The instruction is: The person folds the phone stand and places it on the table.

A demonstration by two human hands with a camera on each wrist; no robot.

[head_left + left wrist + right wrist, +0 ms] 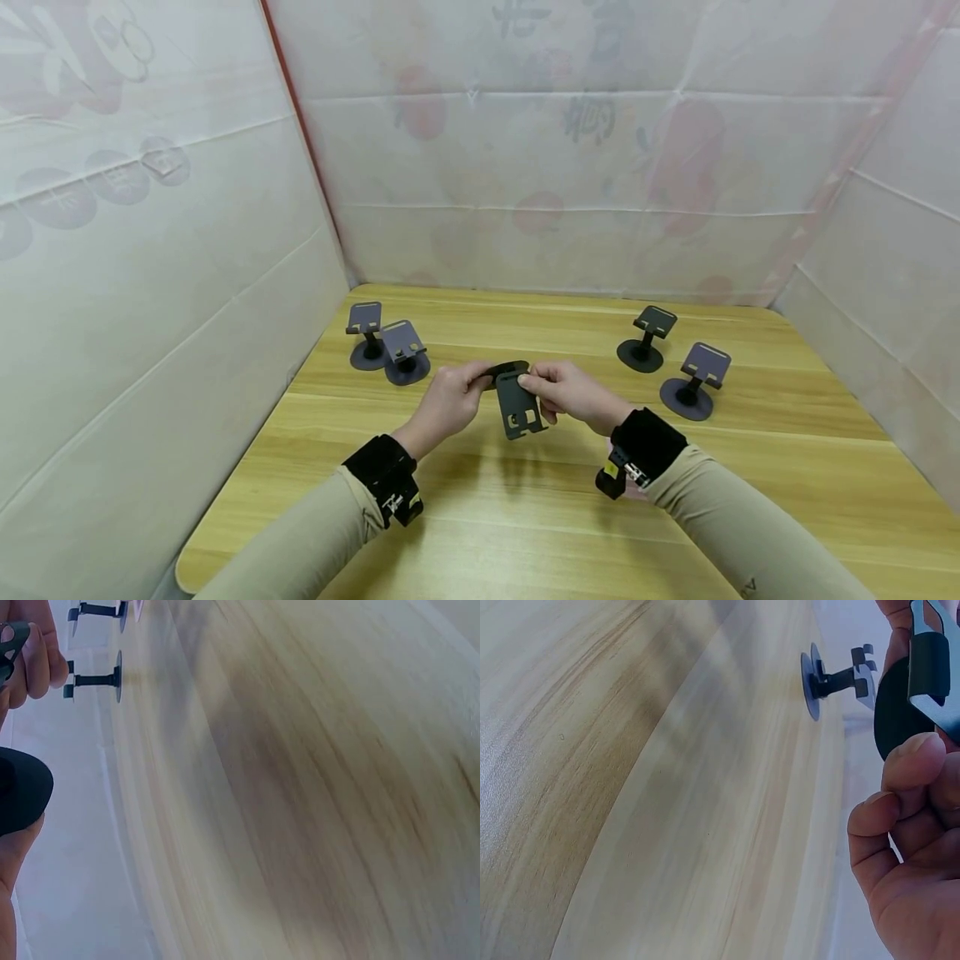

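Note:
Both hands hold a dark green phone stand [517,408] above the middle of the wooden table. My left hand [448,402] pinches its round base from the left side. With thumb and fingers, my right hand [576,395] grips the upper end of the cut-out plate, which hangs down toward me. In the left wrist view the disc-shaped base [26,787] shows at the left edge, partly cut off. The right wrist view shows the bent lip of the plate [930,667] close up, above the curled right fingers [915,761].
On the left of the table [315,450] stand two purple-grey phone stands [365,315] [402,337], close together. To the right are a dark green stand [656,322] and a purple one [707,363]. A pink item [636,493] lies partly hidden under my right wrist. Sheeted walls [570,183] enclose the table.

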